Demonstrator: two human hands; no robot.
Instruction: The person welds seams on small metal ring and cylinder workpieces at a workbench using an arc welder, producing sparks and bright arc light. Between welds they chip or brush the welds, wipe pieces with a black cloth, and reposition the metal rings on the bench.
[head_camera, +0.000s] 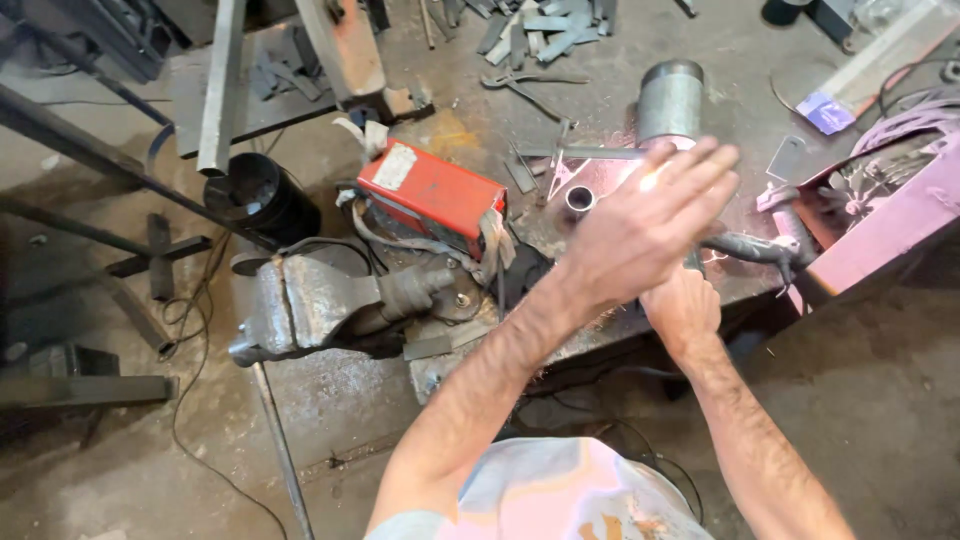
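Right hand (683, 308) clenched on dark grey welding torch handle (745, 245), tip hidden beyond the grip. Left hand (640, 225) open, empty, fingers spread above, apparently shielding glare near short grey steel tube ring (579, 198) just left; red welder box (432, 196) further left

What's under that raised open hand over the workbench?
Under the left hand the right hand grips a dark tool handle on the metal bench. A bright glow shows between the fingers. A small metal ring lies beside it. The tool's working end is covered.

Pipe stub (579, 198) beside left hand (640, 230)
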